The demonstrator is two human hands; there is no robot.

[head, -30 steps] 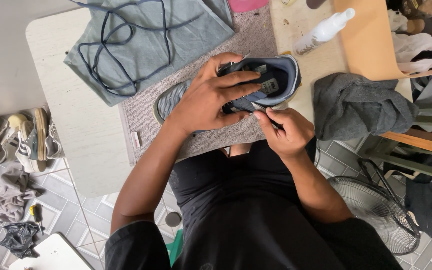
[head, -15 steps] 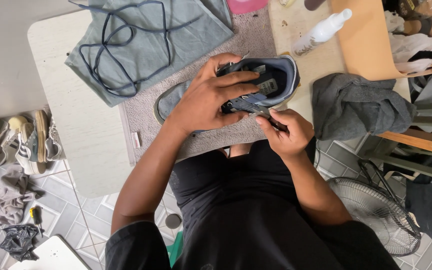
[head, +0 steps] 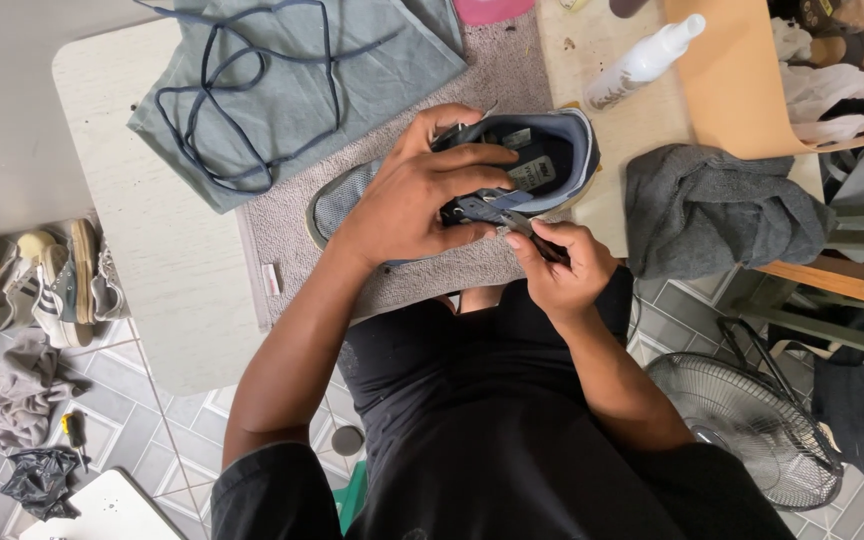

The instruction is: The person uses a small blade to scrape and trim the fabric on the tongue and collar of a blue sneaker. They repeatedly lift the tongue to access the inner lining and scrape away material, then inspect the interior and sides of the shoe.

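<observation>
A blue-grey sneaker (head: 552, 150) lies on its side on a grey towel mat (head: 472, 70) spread over the pale table (head: 152, 250), its opening turned up toward the camera so the dark insole shows, its mesh toe pointing to the left. The left hand (head: 417, 190) lies over the middle of the shoe and is clamped on it, fingers spread across the tongue and upper, thumb up at the far edge. The right hand (head: 557, 265) sits just below the shoe's near edge, its fingers curled and pinched closed on a small dark tool (head: 537, 235) whose tip touches the side of the shoe; what kind of tool it is cannot be told. Beyond the left hand, a grey-blue cloth (head: 292, 90) lies partly on the mat and partly on the table, with a dark shoelace (head: 242, 100) looped loosely on top of it. To the right of the shoe stands a white spray bottle (head: 642, 65), tilted, near a tan cardboard sheet (head: 742, 80) that holds crumpled white and dark rags. A dark grey cloth (head: 722, 210) is bunched at the table's right edge, just beside the right hand. On the tiled floor below, a fan (head: 742, 420) lies to the right, and worn shoes (head: 52, 280) sit in a heap to the left of the table
</observation>
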